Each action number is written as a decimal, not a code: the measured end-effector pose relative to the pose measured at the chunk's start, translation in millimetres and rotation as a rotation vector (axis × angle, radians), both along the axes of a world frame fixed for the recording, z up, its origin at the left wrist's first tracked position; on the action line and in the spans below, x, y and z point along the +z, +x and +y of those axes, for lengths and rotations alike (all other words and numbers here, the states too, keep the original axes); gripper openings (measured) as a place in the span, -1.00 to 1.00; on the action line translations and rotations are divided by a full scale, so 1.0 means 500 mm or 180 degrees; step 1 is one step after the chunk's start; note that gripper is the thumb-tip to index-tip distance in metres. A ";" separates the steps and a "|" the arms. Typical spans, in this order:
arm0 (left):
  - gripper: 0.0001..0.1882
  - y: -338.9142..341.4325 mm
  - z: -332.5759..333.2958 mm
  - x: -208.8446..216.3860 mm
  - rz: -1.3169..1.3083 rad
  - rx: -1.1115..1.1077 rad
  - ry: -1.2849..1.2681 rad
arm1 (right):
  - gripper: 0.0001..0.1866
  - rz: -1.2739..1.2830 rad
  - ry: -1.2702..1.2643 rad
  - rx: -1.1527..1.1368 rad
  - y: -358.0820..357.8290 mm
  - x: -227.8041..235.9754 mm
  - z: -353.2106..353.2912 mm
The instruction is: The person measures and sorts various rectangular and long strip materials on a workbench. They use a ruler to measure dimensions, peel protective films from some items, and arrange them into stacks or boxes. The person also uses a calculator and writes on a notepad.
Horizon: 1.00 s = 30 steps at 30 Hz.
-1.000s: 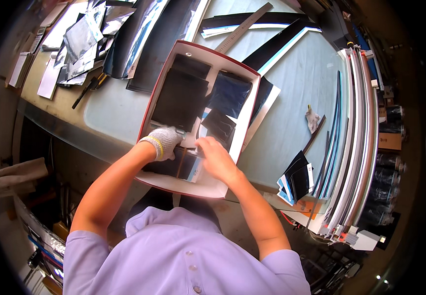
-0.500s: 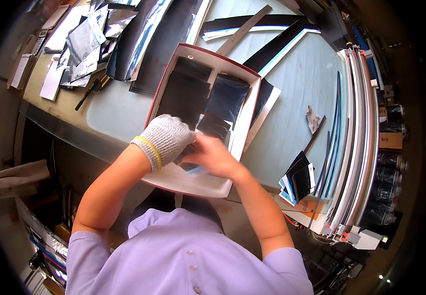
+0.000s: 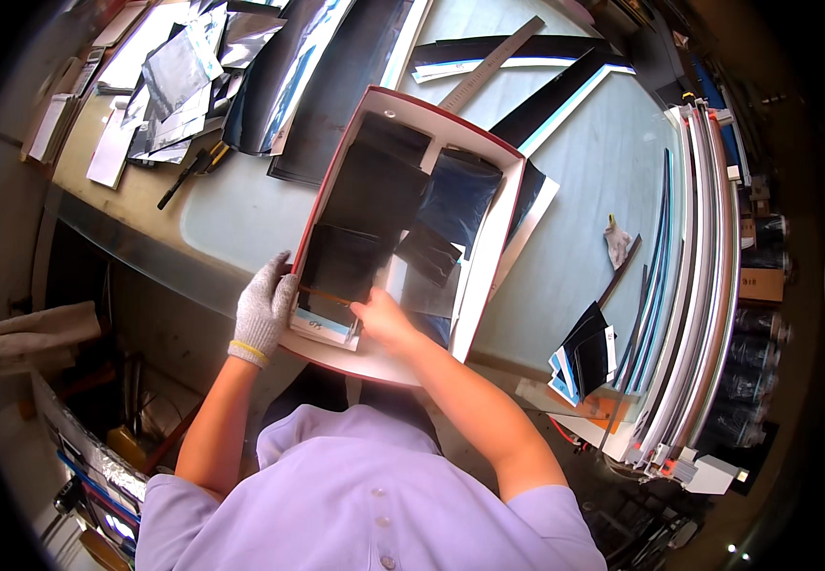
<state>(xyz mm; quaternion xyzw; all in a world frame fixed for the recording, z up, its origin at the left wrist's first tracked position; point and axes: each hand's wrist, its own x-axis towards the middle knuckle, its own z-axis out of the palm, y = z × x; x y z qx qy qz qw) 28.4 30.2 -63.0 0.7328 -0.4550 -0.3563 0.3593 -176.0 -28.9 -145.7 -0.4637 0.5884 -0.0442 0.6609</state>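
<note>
Box (image 3: 484,266), red outside and white within, set aslant on the pale tabletop (image 3: 584,171), jutting past the near edge. Inside, at far left, a stack of dark film sheets (image 3: 379,171); at far right, a glossy navy film bundle (image 3: 462,195), with a small dark film offcut (image 3: 432,252) just nearer. At near left, more dark film (image 3: 336,257), and across it a thin orange-brown band (image 3: 325,296). Both hands at the box's near half: gloved left hand (image 3: 265,309) half open against the left wall, fingers slightly parted — cannot tell whether gripping it; bare right hand (image 3: 389,322) with fingers curled together at the band's right end — cannot tell whether pinching or merely touching. Beyond the box, a long ruler (image 3: 493,62); well to the right, fanned film pieces (image 3: 587,352).
</note>
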 end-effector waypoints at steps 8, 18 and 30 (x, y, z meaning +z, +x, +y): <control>-0.68 -0.018 0.001 -0.011 -0.0367 0.0164 -0.0492 | -0.60 0.0610 0.0055 0.0885 0.029 0.134 -0.035; -0.57 -0.034 -0.014 0.024 -0.0414 0.0077 -0.0085 | -0.27 0.1089 -0.3395 0.1942 -0.075 0.186 -0.028; -0.55 -0.026 -0.021 0.011 -0.0590 -0.0060 -0.0015 | -0.28 0.2012 -0.1926 0.2791 -0.122 0.167 0.024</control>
